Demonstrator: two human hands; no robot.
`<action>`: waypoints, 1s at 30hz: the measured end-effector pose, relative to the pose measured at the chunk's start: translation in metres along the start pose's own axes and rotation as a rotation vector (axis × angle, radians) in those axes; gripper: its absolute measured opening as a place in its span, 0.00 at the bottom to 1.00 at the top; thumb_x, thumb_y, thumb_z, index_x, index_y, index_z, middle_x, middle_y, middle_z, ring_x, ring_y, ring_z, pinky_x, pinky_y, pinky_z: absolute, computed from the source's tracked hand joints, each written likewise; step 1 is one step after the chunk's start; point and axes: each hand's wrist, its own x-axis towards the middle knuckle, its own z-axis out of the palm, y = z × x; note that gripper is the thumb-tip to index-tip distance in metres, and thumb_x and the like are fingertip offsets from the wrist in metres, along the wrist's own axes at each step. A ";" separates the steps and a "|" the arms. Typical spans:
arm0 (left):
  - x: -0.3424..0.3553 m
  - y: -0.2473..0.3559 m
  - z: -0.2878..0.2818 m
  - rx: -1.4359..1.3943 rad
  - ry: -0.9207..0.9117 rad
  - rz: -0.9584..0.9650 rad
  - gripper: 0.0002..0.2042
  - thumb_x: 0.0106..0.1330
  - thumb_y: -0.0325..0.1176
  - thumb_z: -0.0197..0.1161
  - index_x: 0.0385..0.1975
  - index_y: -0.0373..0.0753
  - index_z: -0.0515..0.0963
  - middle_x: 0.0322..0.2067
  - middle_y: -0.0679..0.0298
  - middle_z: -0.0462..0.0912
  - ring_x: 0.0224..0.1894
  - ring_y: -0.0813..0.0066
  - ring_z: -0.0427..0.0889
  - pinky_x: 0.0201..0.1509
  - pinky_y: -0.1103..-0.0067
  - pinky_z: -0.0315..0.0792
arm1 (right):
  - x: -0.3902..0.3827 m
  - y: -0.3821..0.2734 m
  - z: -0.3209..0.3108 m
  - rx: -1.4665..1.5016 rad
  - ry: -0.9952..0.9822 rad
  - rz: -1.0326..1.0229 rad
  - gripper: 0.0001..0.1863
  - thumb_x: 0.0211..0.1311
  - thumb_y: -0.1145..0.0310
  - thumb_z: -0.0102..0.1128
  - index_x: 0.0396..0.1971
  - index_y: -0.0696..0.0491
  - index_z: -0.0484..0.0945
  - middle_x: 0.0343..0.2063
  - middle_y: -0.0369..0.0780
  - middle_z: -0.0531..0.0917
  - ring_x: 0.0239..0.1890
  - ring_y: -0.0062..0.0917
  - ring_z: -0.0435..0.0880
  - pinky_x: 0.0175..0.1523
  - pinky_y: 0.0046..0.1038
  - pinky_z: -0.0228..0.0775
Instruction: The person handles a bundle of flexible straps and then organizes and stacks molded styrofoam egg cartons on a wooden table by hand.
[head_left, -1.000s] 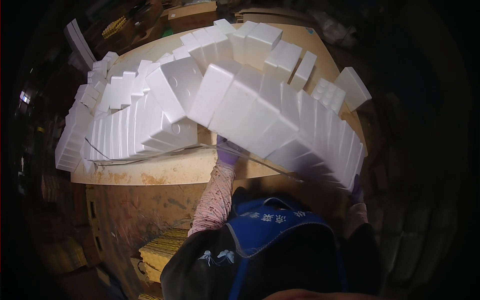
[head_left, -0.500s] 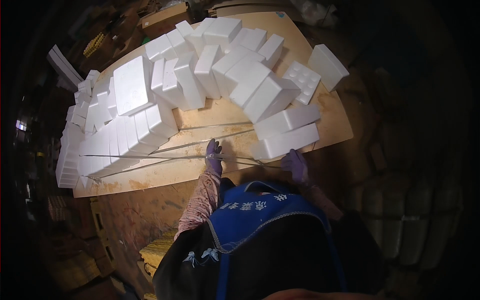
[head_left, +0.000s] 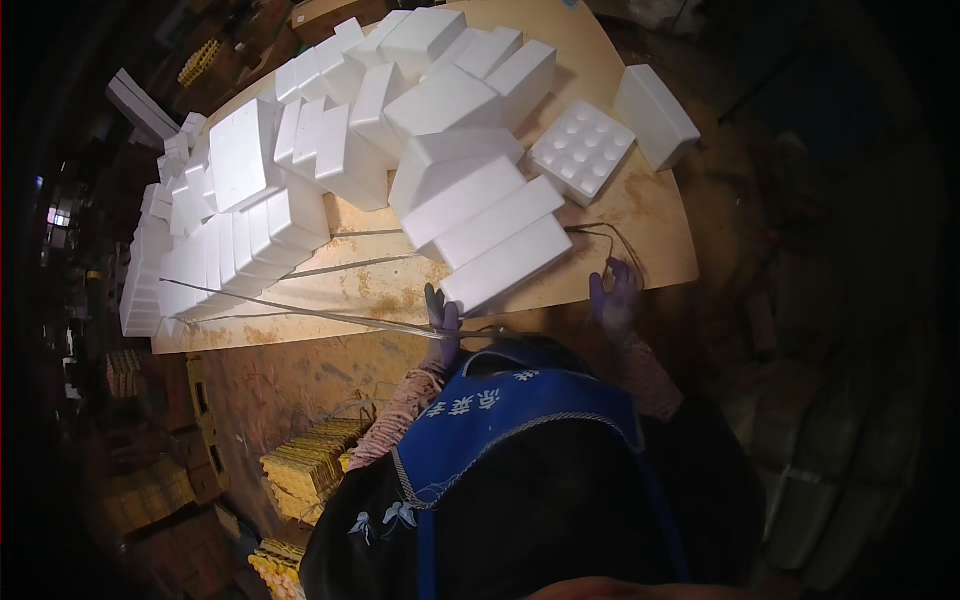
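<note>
White foam trays, some in stacks, cover much of the tan board [head_left: 370,290]. My left hand [head_left: 445,320] has its fingers stretched up at the near end of a narrow foam stack [head_left: 515,262]. Across that hand's base runs a thin strap [head_left: 300,308] from the foam stacks at the left. At the right, my right hand [head_left: 614,292] curls thumb and fingers together on a thin strap [head_left: 630,248] that loops out from beyond the narrow stack; the exact grip is hard to make out. Both hands wear purple gloves.
A dimpled foam tray [head_left: 583,152] and an upright foam tray [head_left: 655,118] are on the board's right side. Left of me on the floor stand bundled yellow trays [head_left: 312,460]. Large pale stacks [head_left: 815,490] stand in the dim area at right.
The narrow foam stack has shifted left and tilted. My right hand has risen to the looped strap, which now shows beyond the stack. My left hand is at the stack's near end.
</note>
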 end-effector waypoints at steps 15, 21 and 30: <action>0.008 0.017 0.009 0.537 0.022 0.166 0.37 0.53 0.29 0.77 0.61 0.35 0.62 0.53 0.56 0.76 0.54 0.66 0.77 0.55 0.72 0.77 | -0.016 0.217 -0.013 0.816 0.351 1.116 0.17 0.68 0.64 0.59 0.51 0.59 0.78 0.46 0.48 0.82 0.49 0.36 0.80 0.56 0.36 0.72; 0.008 0.031 0.021 0.513 0.005 0.117 0.37 0.54 0.30 0.77 0.61 0.35 0.61 0.51 0.56 0.76 0.53 0.66 0.77 0.54 0.71 0.77 | 0.074 0.214 -0.020 0.650 0.433 0.797 0.27 0.69 0.56 0.61 0.60 0.60 0.73 0.55 0.50 0.80 0.56 0.38 0.79 0.60 0.36 0.71; 0.019 0.015 0.011 0.526 0.022 0.146 0.38 0.51 0.31 0.79 0.61 0.34 0.63 0.52 0.55 0.78 0.51 0.66 0.79 0.51 0.72 0.78 | 0.059 0.123 0.058 -0.398 -0.292 0.014 0.31 0.55 0.48 0.69 0.53 0.52 0.78 0.50 0.47 0.80 0.56 0.46 0.75 0.61 0.49 0.64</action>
